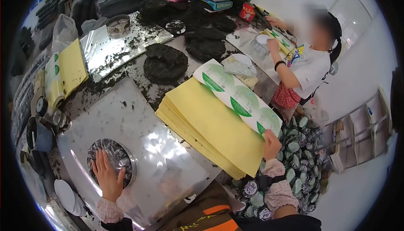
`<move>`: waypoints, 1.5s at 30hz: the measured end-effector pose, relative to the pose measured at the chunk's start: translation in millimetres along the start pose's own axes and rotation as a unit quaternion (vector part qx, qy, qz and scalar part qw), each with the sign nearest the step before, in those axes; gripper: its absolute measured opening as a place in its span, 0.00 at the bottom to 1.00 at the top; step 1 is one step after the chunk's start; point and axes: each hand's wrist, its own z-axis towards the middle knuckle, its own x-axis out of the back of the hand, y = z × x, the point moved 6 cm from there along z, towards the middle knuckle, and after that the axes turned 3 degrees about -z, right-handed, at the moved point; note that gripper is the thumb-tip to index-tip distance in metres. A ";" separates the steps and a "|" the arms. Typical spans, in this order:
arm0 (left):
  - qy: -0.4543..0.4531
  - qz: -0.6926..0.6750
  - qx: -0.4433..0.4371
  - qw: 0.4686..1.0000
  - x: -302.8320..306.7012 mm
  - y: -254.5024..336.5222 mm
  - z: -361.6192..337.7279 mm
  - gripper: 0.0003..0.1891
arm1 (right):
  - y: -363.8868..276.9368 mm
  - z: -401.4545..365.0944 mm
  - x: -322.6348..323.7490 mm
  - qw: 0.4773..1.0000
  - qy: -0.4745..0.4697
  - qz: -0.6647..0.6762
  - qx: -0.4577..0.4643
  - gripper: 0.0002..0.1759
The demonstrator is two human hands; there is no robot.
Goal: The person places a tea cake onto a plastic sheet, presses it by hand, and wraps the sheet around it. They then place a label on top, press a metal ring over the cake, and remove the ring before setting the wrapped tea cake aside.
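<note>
My left hand (108, 177) lies flat with spread fingers on a round, dark, plastic-wrapped disc (118, 157), which sits on a shiny metal sheet (139, 126). My right hand (271, 145) has its fingers pressed together at the lower corner of a label sheet (244, 96) with round green and white labels. Beneath and beside that sheet is a thick stack of yellow backing paper (210, 126). Exactly how the fingertips meet the sheet's edge is hard to see.
Dark clumped material (165, 63) is heaped beyond the sheet. Many wrapped discs (294, 168) are piled at the right. A co-worker (309, 69) handles labels across the table. White round papers (65, 192) and a jar (54, 115) stand at the left.
</note>
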 end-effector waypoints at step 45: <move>-0.011 0.066 0.003 0.998 -6.9 -3.5 0.0 0.45 | -11.1 15.1 -6.7 0.999 0.011 -0.017 0.031 0.12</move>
